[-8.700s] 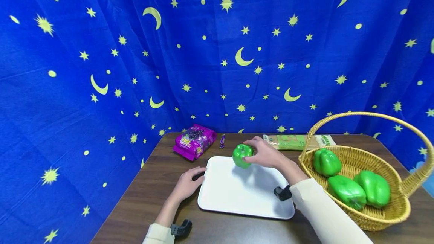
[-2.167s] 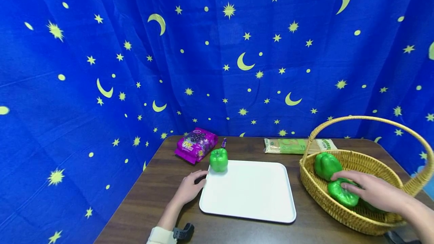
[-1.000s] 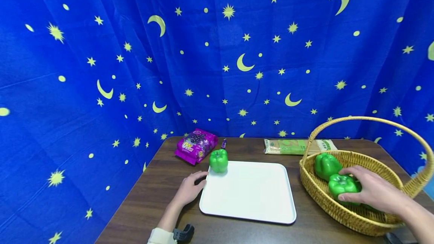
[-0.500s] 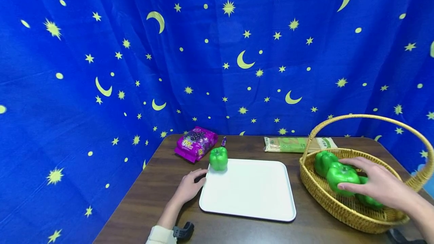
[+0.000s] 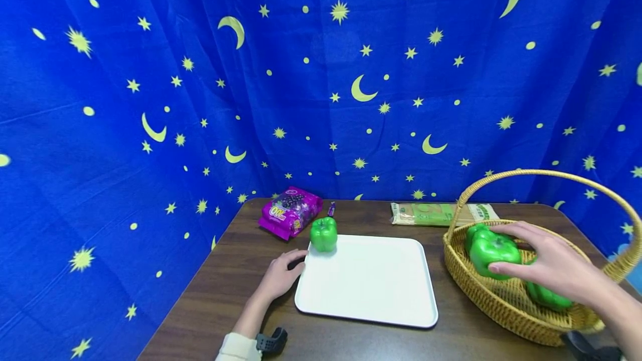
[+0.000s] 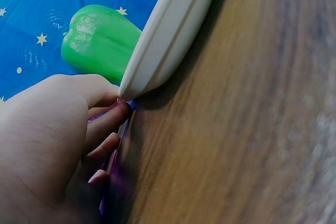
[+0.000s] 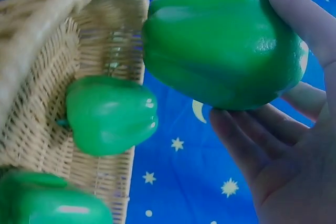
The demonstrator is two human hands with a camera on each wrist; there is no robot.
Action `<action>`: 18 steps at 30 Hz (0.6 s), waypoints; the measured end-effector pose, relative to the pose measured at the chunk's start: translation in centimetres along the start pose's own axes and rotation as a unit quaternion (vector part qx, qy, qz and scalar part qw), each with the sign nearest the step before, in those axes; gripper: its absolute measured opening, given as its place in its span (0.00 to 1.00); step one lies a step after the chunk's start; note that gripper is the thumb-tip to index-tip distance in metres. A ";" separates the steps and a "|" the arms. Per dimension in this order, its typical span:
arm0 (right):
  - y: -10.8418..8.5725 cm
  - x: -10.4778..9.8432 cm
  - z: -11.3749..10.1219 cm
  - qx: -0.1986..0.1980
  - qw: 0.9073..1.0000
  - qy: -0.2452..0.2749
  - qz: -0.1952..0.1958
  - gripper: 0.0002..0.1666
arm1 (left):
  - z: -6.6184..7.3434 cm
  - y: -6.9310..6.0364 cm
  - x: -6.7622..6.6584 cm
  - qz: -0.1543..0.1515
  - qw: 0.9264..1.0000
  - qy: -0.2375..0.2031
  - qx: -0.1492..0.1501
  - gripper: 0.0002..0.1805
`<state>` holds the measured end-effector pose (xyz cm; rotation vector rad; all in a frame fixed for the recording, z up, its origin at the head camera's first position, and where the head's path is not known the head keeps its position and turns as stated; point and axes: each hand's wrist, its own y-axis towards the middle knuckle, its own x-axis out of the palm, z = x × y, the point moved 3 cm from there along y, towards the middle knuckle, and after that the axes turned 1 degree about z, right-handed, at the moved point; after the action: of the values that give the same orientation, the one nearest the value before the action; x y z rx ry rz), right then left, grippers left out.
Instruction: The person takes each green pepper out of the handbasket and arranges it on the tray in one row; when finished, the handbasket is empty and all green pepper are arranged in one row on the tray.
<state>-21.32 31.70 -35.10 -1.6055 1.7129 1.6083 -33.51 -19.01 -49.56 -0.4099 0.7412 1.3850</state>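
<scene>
In the head view my right hand (image 5: 557, 266) grips a green bell pepper (image 5: 494, 254), thumb on one side and fingers on the other, over the wicker basket (image 5: 516, 325). The right wrist view shows this held pepper (image 7: 226, 43) raised above the basket's rim. Two more peppers lie inside: one (image 7: 110, 114) mid-basket, another (image 7: 52, 203) at the lower left. My left hand (image 5: 281, 277) rests on the table, fingertips touching the left edge of the white tray (image 5: 368, 283). A further green pepper (image 5: 323, 234) stands upright on the tray's far left corner.
A purple snack bag (image 5: 291, 212) and a small purple wrapped piece (image 5: 331, 209) lie behind the tray. A long flat green packet (image 5: 431, 214) lies at the table's back edge. The tall basket handle (image 5: 541, 172) arches over the basket.
Since the earliest frame, a pepper has been set on the tray's far left corner. My right hand has since lifted another pepper in the basket and shifted it left. The left hand stays put.
</scene>
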 end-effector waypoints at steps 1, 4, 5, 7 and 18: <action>0.1 0.1 -0.2 0.000 1.000 0.007 0.000 0.43 | 0.0 0.0 0.0 0.000 1.000 -0.001 -0.001 0.17; 0.5 0.3 -0.7 0.003 1.000 0.020 0.001 0.42 | 0.0 0.0 0.0 0.001 1.000 0.000 -0.005 0.17; 0.6 0.4 -0.8 0.007 1.000 0.024 -0.001 0.42 | 0.0 0.0 0.0 0.000 1.000 0.001 -0.005 0.17; 0.9 0.7 -1.2 0.014 0.999 0.030 -0.006 0.42 | 0.0 0.1 0.0 -0.001 1.000 0.003 -0.009 0.17; 3.0 3.0 -2.7 0.003 0.999 0.041 -0.029 0.43 | -0.3 0.1 0.2 -0.004 1.000 0.002 -0.015 0.17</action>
<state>-23.62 27.21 -35.08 -1.7240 1.6927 1.5299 -33.69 -19.08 -49.89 -0.4397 0.7226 1.3892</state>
